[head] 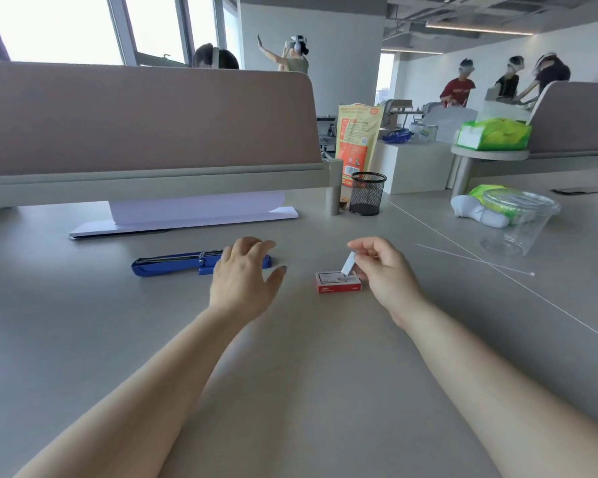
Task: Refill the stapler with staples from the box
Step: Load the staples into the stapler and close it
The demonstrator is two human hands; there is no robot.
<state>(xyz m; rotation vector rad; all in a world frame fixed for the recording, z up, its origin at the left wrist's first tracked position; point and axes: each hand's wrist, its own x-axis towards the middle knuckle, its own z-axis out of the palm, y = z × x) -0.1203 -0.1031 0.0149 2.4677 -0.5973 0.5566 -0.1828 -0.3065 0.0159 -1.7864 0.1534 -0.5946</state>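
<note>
A blue stapler (173,263) lies flat on the grey desk, swung open lengthwise, its metal channel facing up. My left hand (244,277) hovers over its right end with fingers spread and hides that end. A small red and white staple box (337,281) sits open on the desk to the right. My right hand (380,267) pinches a silvery strip of staples (348,263) just above the box's right side, tilted upward.
A white folded paper stack (187,219) lies behind the stapler under the desk divider (145,122). A black mesh pen cup (367,193) stands at the back. A clear plastic tub (518,220) and a thin white stick (473,258) lie right. People stand far behind.
</note>
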